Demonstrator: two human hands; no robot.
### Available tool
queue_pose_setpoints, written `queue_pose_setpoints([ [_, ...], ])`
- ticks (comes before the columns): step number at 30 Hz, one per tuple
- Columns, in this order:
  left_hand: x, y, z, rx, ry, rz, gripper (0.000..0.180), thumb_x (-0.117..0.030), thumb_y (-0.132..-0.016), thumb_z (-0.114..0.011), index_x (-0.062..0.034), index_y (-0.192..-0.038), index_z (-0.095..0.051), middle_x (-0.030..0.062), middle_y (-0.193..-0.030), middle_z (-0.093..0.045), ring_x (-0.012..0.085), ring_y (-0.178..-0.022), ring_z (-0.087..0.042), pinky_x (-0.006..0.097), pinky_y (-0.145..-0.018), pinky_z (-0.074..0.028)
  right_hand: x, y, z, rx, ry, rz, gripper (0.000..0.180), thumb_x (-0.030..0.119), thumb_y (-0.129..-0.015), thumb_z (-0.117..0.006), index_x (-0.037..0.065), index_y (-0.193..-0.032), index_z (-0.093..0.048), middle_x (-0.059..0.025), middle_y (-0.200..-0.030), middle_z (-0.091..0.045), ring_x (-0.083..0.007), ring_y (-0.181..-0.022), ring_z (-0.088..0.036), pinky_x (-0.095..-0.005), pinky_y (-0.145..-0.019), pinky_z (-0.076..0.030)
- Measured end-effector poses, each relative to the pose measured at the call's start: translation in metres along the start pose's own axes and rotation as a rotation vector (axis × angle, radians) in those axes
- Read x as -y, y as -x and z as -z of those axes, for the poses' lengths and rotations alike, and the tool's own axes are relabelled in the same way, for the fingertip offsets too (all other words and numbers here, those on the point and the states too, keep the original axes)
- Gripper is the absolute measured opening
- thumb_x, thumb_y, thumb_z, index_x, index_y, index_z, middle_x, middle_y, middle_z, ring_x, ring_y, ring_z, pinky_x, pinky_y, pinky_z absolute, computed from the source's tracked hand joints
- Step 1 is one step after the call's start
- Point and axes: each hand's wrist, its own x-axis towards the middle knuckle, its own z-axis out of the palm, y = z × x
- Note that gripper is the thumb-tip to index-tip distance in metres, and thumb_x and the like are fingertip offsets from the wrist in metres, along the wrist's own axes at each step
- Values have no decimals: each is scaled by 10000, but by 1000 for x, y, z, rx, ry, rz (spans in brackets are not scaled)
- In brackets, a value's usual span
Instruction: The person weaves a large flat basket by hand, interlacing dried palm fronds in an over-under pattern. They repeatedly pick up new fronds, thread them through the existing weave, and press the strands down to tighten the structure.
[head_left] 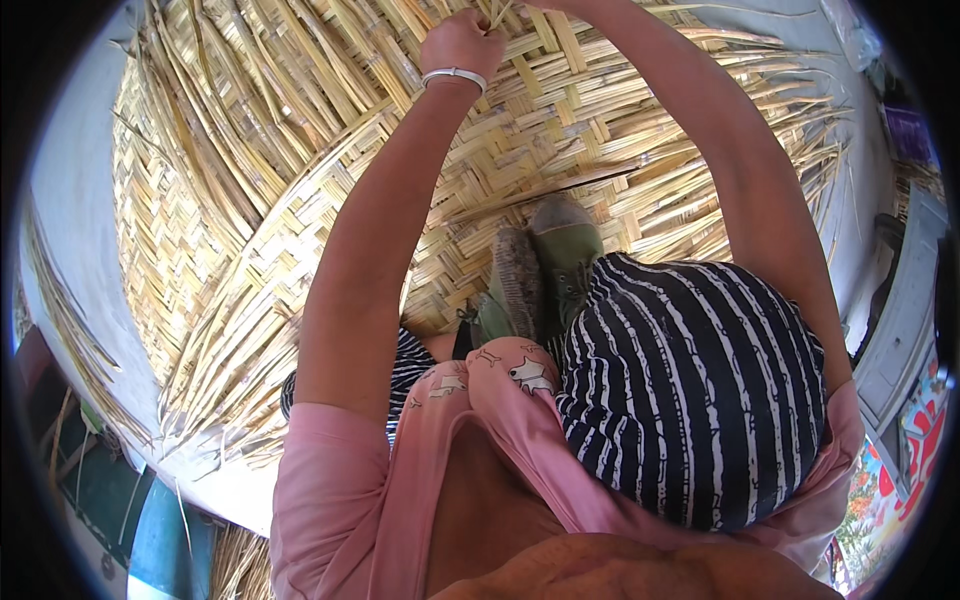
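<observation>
A large woven mat [520,170] of flat, straw-coloured split-cane strips spreads out before me. Far out over the mat, my left hand [463,48] is closed with its fingers wrapped round a pale strip [497,12]. A light bangle [455,75] circles that wrist. My right hand [552,4] reaches to the top edge beside the left one. Most of it is cut off there, so its fingers and anything in them are hidden. Long loose strips [230,120] lie across the mat's left half, and unwoven ends fan out along its rim.
A thin strip with a dark edge [600,180] lies on the mat beyond my shoes [565,245]. My knee in striped cloth [690,390] rises at the right. Grey furniture [900,330] stands far right; a blue-green object [170,530] is at lower left, beside more loose strips [70,310].
</observation>
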Motion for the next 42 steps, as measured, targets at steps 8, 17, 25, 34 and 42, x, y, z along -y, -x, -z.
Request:
queue_pose_setpoints([
  [8, -11, 9, 5, -96, 89, -29, 142, -189, -841, -636, -62, -888, -679, 150, -706, -662, 309, -644, -657, 395, -586, -527, -21, -36, -4, 345, 584, -50, 176, 234, -802, -658, 113, -915, -717, -118, -879, -712, -249, -800, -674, -373, -712, -534],
  [17, -6, 14, 14, -148, 293, 148, 218, -257, -736, -663, -42, -775, -656, 156, -687, -673, 346, -679, -667, 417, -672, -543, 44, 39, 35, 95, -706, -183, 359, 108, -835, -658, 34, -1181, -594, -75, -965, -659, -190, -852, -613, -348, -732, -496],
  [25, -7, 10, 9, -133, 317, 255, 257, -257, -739, -662, -4, -744, -618, 203, -705, -667, 381, -699, -662, 433, -686, -539, 44, 54, 32, 80, -635, -339, 361, 143, -888, -658, 55, -1223, -555, -61, -991, -633, -173, -888, -589, -339, -749, -498],
  [34, -6, 1, 6, -10, 202, 223, 284, -264, -776, -645, 4, -870, -639, 223, -802, -682, 397, -782, -664, 454, -742, -536, 37, 74, 31, 167, -1126, -193, 289, 139, -909, -636, 64, -1185, -596, -67, -1051, -649, -173, -932, -617, -335, -782, -507],
  [42, 0, -4, 0, 55, 164, 198, 324, -311, -793, -647, 0, -883, -624, 238, -798, -655, 402, -768, -638, 457, -717, -503, 47, 69, 35, 227, -1088, -195, 494, 133, -850, -661, 31, -1311, -514, -54, -1120, -657, -191, -1111, -598, -348, -999, -447],
])
